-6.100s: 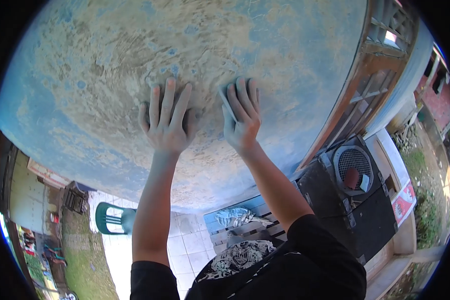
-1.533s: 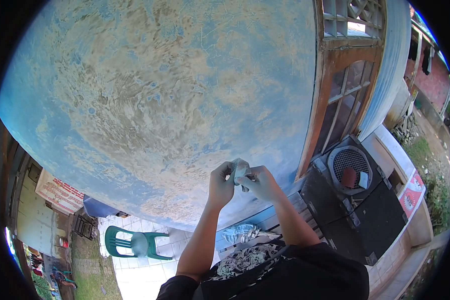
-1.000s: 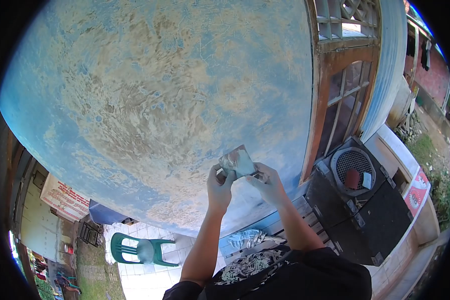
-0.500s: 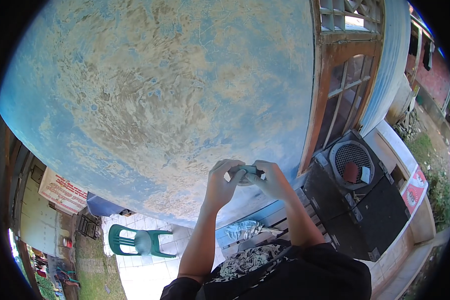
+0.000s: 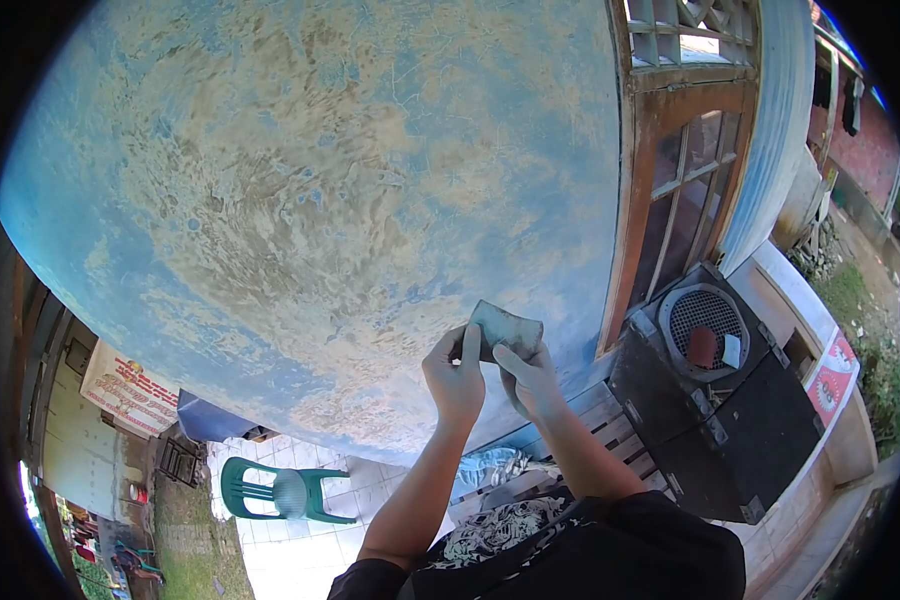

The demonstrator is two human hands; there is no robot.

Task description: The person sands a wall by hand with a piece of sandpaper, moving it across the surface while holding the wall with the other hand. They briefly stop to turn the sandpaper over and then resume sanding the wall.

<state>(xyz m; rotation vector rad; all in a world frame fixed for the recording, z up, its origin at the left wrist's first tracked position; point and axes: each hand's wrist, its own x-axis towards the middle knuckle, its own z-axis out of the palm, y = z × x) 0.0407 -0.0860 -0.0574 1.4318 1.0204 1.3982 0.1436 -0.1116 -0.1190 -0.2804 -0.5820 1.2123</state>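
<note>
A small grey-green piece of sandpaper (image 5: 510, 326) is held up in front of the wall, its face tilted toward me and its top edge slightly curved. My left hand (image 5: 454, 378) is closed on its left side, with a finger lying along the face. On the lower right, my right hand (image 5: 532, 382) pinches it, thumb across the front and the other fingers behind. Behind both hands rises the blue wall (image 5: 370, 200), its paint worn to patchy beige and grey.
At right stands a black speaker box (image 5: 715, 400) with a reddish-brown piece (image 5: 702, 346) and a pale piece (image 5: 731, 350) on its grille. A wooden-framed window (image 5: 682, 190) is above it. Below are a slatted bench (image 5: 602, 415), a plastic bag (image 5: 490, 466) and a green chair (image 5: 288, 492).
The sandpaper, earlier bent small between my fingertips, is now opened out with its face showing. My hands have turned and dropped a little, and the view has shifted slightly.
</note>
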